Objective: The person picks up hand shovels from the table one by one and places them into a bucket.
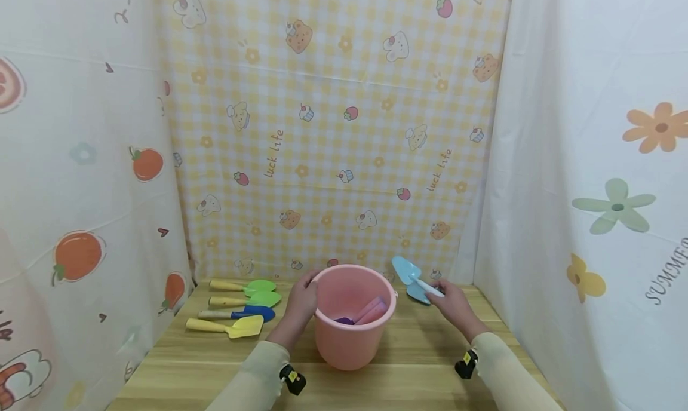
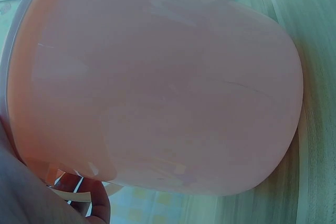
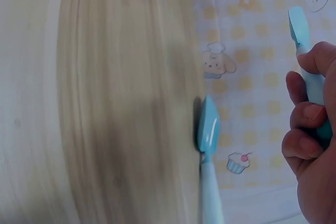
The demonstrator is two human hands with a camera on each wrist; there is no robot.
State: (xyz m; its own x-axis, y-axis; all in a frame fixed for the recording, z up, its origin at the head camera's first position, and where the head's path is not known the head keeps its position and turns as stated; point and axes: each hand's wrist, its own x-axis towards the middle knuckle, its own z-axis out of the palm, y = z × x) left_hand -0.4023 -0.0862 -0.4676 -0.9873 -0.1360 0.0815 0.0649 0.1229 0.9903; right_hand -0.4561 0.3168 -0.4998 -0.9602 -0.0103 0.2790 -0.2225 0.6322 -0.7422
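Right hand (image 1: 452,303) grips pale-blue trowel (image 1: 411,272), probably light, stiff, best held by the handle (image 1: 430,288); left hand (image 1: 302,300) grips pink bucket (image 1: 348,345) at rim

Place is identified as a small cloth-walled booth w/ worktop. Fruit-print cloth (image 1: 91,190) is hung L of the L-hand fingers (image 1: 309,279); flower-print cloth (image 1: 618,160), R of the R-hand fingers (image 3: 307,144); yellow-check cartoon cloth (image 1: 328,142), beyond both. Wood-grain tabletop (image 1: 424,381) is set below. Rm. type behind cloths can't be det'd.
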